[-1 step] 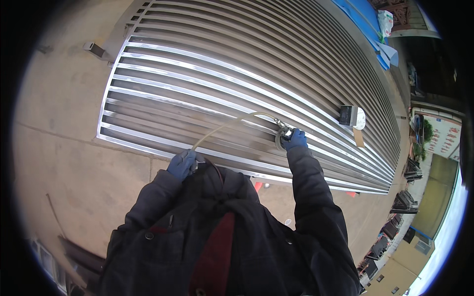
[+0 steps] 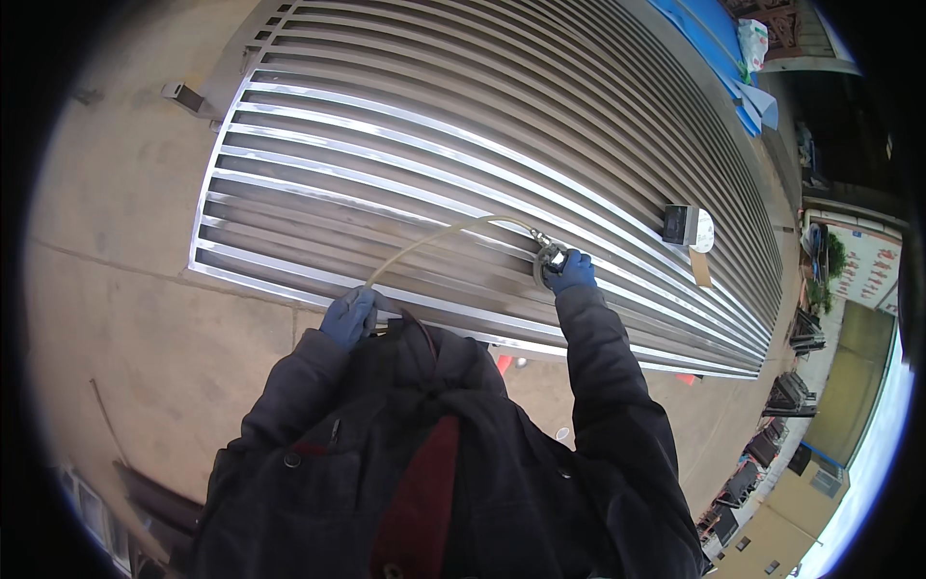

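Observation:
In a blue glove, my right hand (image 2: 576, 270) is wrapped round an air sander (image 2: 551, 259) with a round pad. The sander rests on the bright slats of a long slatted metal panel (image 2: 405, 166). From its metal fitting a pale air hose (image 2: 424, 241) arches left and down to my left hand (image 2: 348, 317), also gloved in blue. Those left fingers are closed round the hose just past the panel's near edge. The sander's underside is hidden.
On the slats at right sit a dark box (image 2: 680, 225), a white disc (image 2: 705, 231) and a brown strip (image 2: 700, 268). Farther slats look dull brown. Blue sheeting (image 2: 709, 43) lies at the far right. A short metal piece (image 2: 183, 96) stands on the concrete floor (image 2: 125, 241) at left.
The sander in my right hand has shifted slightly left along the slats. My left hand has moved a little left, still on the hose.

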Available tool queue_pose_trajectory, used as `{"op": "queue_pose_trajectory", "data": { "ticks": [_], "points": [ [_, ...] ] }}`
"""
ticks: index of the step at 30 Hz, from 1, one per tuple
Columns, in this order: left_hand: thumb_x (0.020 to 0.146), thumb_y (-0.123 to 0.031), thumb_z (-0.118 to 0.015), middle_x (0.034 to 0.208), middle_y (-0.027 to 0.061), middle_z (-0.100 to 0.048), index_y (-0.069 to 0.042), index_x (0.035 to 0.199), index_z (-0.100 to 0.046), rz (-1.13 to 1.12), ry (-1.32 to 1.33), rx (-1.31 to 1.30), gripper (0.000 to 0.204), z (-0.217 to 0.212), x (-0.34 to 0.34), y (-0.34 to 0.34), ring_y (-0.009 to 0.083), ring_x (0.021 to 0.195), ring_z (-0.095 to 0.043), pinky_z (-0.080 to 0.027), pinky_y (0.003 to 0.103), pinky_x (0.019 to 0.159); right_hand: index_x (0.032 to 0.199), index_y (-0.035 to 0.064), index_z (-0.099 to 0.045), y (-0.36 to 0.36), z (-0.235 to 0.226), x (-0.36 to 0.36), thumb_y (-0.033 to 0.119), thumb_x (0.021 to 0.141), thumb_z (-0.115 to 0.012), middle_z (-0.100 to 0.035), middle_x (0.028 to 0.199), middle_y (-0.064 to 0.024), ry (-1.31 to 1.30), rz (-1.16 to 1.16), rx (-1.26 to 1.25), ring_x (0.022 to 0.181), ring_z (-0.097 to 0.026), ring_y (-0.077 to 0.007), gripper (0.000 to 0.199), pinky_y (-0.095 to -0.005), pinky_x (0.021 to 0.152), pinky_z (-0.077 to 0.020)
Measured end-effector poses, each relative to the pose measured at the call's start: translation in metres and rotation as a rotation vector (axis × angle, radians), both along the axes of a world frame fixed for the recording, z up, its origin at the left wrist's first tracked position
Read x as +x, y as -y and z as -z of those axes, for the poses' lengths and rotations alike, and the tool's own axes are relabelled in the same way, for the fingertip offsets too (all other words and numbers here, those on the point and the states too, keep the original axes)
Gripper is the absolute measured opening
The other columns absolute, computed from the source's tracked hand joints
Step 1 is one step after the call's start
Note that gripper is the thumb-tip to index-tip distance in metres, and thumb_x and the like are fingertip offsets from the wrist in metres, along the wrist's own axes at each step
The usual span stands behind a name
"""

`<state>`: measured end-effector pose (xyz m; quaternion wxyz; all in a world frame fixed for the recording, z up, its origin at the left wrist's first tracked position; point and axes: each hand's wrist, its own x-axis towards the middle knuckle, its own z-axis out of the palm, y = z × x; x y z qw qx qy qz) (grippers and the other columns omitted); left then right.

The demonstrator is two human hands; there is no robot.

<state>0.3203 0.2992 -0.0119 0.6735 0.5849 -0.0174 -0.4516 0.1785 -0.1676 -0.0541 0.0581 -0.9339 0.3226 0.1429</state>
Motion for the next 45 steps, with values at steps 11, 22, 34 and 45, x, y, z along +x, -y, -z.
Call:
{"op": "queue_pose_trajectory", "data": {
  "ticks": [11,22,34,45],
  "points": [
    [0.108,-0.041,-0.045,0.062,-0.0041,-0.046,-0.007,0.103,-0.065,0.183,-0.007,0.079,0.039,0.005,-0.011,0.008,0.0049,0.054,-0.04,-0.033,0.021,0.051,0.113,0.0047,-0.059,0.011,-0.01,-0.017,0.041,0.076,-0.081,-0.061,0.108,-0.0271,0.057,0.028,-0.035,0.095,-0.062,-0.0472,0.056,-0.0565,0.081,-0.0533],
    [0.109,-0.042,-0.043,0.063,-0.003,-0.048,-0.008,0.101,-0.064,0.114,0.015,0.172,0.041,0.012,-0.001,-0.005,0.0058,0.056,-0.042,-0.036,0.024,0.052,0.12,0.0046,-0.056,-0.003,-0.022,-0.001,0.047,0.079,-0.079,-0.058,0.117,-0.0254,-0.097,0.11,-0.03,0.105,-0.062,-0.0437,0.064,-0.0537,0.087,-0.0541],
    [0.108,-0.038,-0.045,0.064,-0.0038,-0.047,-0.006,0.099,-0.063,0.086,0.067,0.062,0.038,0.008,0.001,0.008,0.0044,0.054,-0.037,-0.033,0.022,0.051,0.119,0.0063,-0.056,0.002,-0.016,-0.008,0.047,0.078,-0.081,-0.058,0.119,-0.0247,-0.121,0.147,-0.055,0.108,-0.061,-0.0435,0.063,-0.0537,0.088,-0.054],
    [0.108,-0.046,-0.042,0.063,-0.0025,-0.048,-0.007,0.099,-0.063,0.031,0.026,0.074,0.045,0.012,0.015,0.006,0.0067,0.053,-0.043,-0.036,0.023,0.05,0.113,0.0079,-0.056,-0.02,-0.002,-0.014,0.041,0.077,-0.081,-0.059,0.113,-0.0231,0.032,0.12,-0.073,0.101,-0.063,-0.0439,0.056,-0.0555,0.081,-0.0556]
  ]
}}
